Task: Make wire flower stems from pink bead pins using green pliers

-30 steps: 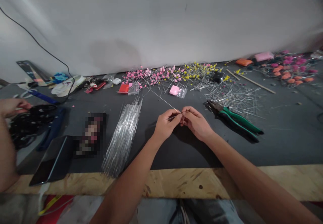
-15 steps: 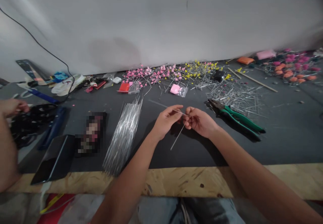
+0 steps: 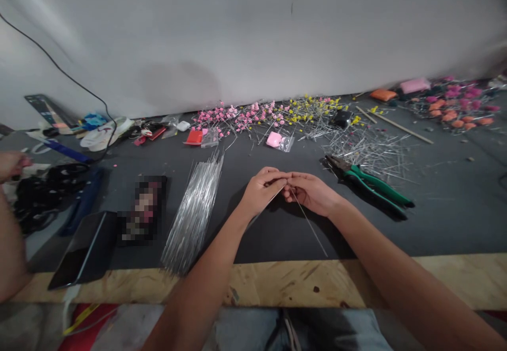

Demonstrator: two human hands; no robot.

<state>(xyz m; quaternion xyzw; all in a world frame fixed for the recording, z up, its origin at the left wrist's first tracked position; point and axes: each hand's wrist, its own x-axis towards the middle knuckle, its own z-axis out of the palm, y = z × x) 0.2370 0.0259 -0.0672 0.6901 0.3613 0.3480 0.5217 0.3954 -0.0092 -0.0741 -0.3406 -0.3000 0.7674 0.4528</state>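
My left hand and my right hand meet at their fingertips above the dark mat, both closed in a pinch. Between them is a thin metal wire, bent at the fingertips. One length slopes down to the right, and another runs down to the left, partly behind my left hand. The bend itself is hidden by the fingers. Left of my hands lies a bundle of straight silver wires. To the right rest green-handled pliers, with a heap of loose short wires behind them.
Wires with pink tips, yellow tips and orange tips lie along the wall. A pink clay pack and a red pack sit before them. At left are a dark phone and another person's hand.
My fingertips have come together. The wire has turned: its free length now points down to the right, and the other length points down to the left instead of up.
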